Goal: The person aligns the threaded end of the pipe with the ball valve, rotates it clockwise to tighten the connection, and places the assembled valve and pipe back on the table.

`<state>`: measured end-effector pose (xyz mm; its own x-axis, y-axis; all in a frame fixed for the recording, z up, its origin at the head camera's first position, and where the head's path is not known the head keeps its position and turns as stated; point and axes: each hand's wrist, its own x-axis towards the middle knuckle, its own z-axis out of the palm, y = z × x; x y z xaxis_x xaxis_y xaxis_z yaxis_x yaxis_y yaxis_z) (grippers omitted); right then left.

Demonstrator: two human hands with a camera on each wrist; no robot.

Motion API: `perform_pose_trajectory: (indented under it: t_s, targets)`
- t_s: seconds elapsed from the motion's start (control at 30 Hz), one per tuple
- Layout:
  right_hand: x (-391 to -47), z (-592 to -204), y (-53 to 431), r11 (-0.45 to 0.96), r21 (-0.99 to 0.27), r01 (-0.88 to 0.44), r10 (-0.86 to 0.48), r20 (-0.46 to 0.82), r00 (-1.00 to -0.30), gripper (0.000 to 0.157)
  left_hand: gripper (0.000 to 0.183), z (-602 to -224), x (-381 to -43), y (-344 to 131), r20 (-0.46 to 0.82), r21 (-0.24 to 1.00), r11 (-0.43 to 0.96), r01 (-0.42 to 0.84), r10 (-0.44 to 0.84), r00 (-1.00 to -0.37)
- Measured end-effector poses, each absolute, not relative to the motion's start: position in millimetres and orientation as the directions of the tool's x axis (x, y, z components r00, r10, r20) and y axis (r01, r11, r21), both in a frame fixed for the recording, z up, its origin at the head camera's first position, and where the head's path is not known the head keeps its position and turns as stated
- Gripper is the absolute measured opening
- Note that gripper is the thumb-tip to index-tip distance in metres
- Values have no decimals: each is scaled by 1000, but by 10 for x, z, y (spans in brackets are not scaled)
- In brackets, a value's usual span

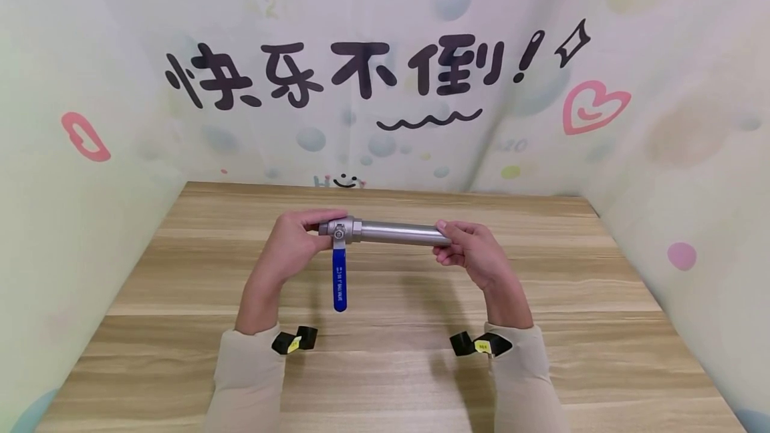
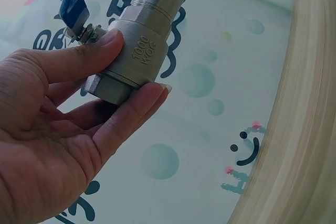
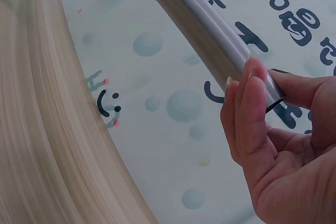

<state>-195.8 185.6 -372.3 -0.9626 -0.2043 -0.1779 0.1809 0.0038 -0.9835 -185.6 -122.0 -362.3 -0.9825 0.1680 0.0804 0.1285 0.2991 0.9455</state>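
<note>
A metal ball valve [image 1: 347,227] with a blue lever handle [image 1: 339,279] is joined to a straight steel pipe [image 1: 400,232], held level above the table. The left hand [image 1: 295,239] grips the valve body at its outer end, thumb on one side and fingers on the other. In the left wrist view the valve body [image 2: 139,51] carries the marking "1000 WOG". At the opposite end the right hand [image 1: 478,249] pinches the pipe between thumb and fingers. The right wrist view shows the pipe's open end [image 3: 274,102] between those fingers. The lever points toward the person.
Beneath the hands lies a wood-grain table [image 1: 385,366]. A pale printed cloth [image 1: 385,146] with black lettering hangs behind it and along both sides. Each sleeve cuff bears a dark strap, the left strap [image 1: 295,341] and the right strap [image 1: 481,345].
</note>
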Motion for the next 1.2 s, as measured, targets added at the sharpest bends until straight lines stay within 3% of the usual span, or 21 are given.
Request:
perform_pose_trajectory:
  t_s: [0.57,1.03,1.2]
  targets:
    - [-1958,-3789,1903,-23,-977,211,-240,-200,-950,37,40,-3660,-1853,-1195,62,944,309,110,161,-985]
    - [-1973,-3789,1892,3,-982,189,-295,-181,-938,38,27,-3748,-1910,-1257,147,929,304,211,220,-964]
    - [-2013,-3815,1927,182,-977,111,-230,-152,-961,37,24,-3825,-1961,-1253,204,901,338,274,229,-952]
